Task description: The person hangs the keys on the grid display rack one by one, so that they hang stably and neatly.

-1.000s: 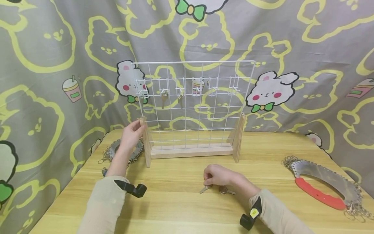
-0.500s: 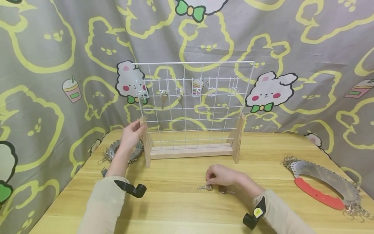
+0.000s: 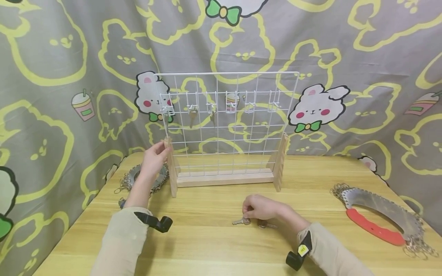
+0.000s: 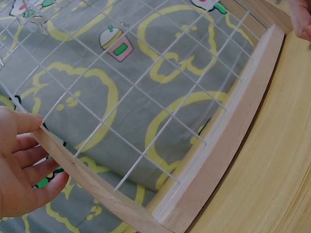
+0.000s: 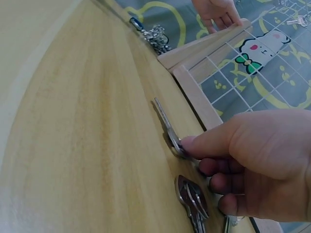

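Observation:
A white wire grid rack (image 3: pixel 226 142) stands upright in a wooden base (image 3: pixel 224 178). My left hand (image 3: pixel 153 159) holds the top of its left wooden post (image 4: pixel 82 177), with the thumb on the near side. My right hand (image 3: pixel 262 207) is low at the table in front of the rack. Its thumb and fingers pinch the head of a silver key (image 5: pixel 167 127), whose blade points away to the left. Beside it a second key (image 5: pixel 193 199) with a ring lies on the wood. Two keys, one a brass-coloured key (image 3: pixel 192 115), the other a smaller key (image 3: pixel 213 115), hang from hooks on the grid.
Several white hooks (image 3: pixel 250 105) line the grid's upper part. On the right lies a curved metal plate (image 3: pixel 383 203) with a red handle (image 3: pixel 374 227) and rings of chain. A similar metal ring plate (image 3: pixel 160 178) lies behind my left forearm. A patterned curtain (image 3: pixel 324 27) hangs behind the table.
My right hand has shifted slightly right, and the key at its fingertips has swung from slanting down-left to lying nearly level. My left hand stays on the post.

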Tool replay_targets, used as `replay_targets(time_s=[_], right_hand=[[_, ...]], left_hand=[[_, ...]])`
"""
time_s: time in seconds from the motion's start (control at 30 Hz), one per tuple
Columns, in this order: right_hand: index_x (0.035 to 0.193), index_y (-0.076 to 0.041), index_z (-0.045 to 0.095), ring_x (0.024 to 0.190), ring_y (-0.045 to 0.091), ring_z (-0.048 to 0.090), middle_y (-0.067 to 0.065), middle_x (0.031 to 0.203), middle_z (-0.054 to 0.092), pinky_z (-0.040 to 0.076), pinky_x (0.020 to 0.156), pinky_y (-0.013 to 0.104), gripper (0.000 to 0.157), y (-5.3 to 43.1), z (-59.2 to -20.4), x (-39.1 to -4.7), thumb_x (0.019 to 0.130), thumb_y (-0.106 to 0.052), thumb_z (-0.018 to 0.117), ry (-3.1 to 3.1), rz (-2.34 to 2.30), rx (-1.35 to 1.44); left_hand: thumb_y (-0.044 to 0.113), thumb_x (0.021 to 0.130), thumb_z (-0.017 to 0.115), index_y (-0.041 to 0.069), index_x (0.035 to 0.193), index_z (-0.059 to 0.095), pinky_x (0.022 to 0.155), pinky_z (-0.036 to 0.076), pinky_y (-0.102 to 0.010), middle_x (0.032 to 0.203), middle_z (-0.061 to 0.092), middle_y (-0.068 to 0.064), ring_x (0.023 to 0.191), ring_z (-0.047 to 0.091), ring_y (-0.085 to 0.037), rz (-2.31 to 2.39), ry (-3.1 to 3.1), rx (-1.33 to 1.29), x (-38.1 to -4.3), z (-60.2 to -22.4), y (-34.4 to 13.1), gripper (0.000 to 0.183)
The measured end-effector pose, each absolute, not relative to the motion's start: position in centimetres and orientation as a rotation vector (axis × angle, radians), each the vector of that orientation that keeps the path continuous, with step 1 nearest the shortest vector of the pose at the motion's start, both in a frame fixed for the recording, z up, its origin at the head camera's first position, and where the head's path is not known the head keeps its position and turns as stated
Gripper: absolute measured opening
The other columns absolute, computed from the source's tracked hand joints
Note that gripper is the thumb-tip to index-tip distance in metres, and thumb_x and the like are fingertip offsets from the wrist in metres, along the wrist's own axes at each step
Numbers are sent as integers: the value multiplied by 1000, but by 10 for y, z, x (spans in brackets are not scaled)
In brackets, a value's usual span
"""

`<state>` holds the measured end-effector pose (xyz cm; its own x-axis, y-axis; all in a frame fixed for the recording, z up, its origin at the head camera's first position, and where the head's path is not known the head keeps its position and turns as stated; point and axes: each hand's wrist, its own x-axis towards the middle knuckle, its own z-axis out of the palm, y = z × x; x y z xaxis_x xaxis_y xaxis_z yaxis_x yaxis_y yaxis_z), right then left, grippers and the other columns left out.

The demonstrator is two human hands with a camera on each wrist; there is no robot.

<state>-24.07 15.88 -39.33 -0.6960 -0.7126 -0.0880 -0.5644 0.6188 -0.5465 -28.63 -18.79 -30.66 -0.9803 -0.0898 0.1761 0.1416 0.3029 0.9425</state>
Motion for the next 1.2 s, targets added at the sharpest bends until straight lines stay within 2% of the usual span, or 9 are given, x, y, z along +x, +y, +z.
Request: replay_targets(time_s=[0.2,0.5,0.63,0.7,0.83,1.1,1.2], right_hand=[[75,-15,55,67,4,43,-9,76,46,43,61,20,17,160,-395,-242,92,-10,57,2581,-618,-1136],[81,-9,56,62,0,44,-9,71,52,44,55,18,13,158,-396,-245,92,-4,54,2609,-867,-1181],[89,-4,61,70,4,53,-3,79,60,50,63,21,6,156,-393,-246,90,-1,56,2653,-925,-1206],[93,-3,63,77,8,58,1,85,64,52,70,23,8,155,-391,-246,90,0,56,2699,-906,-1216],[97,0,65,82,13,61,7,91,67,53,73,24,12,156,-385,-248,88,2,57,2763,-913,-1227],[104,6,63,66,10,61,10,88,65,52,60,17,18,163,-367,-253,87,3,58,2808,-1009,-1174],[105,8,63,66,14,62,10,87,65,51,58,17,19,165,-356,-254,87,4,58,2827,-1029,-1147]], left_hand=[[23,97,49,0,144,25,104,35,-39,146,30,-20,132,33,-29,-1757,-2368,-44,-285,-305,-188,57],[22,97,50,0,144,27,104,36,-39,146,31,-20,131,33,-29,-1752,-2369,-45,-286,-305,-188,57],[22,97,50,0,144,27,104,35,-40,146,31,-19,131,33,-29,-1753,-2364,-49,-287,-307,-189,57],[22,97,50,0,144,27,104,35,-40,146,30,-19,131,33,-30,-1754,-2365,-52,-287,-307,-189,57],[22,97,49,0,144,26,105,35,-39,146,30,-19,132,33,-29,-1753,-2372,-50,-288,-307,-189,57],[23,97,49,0,145,24,105,34,-39,146,30,-20,132,32,-30,-1749,-2382,-32,-285,-305,-189,59],[24,97,49,-1,145,23,105,34,-40,146,30,-21,132,32,-30,-1745,-2387,-33,-284,-304,-189,59]])
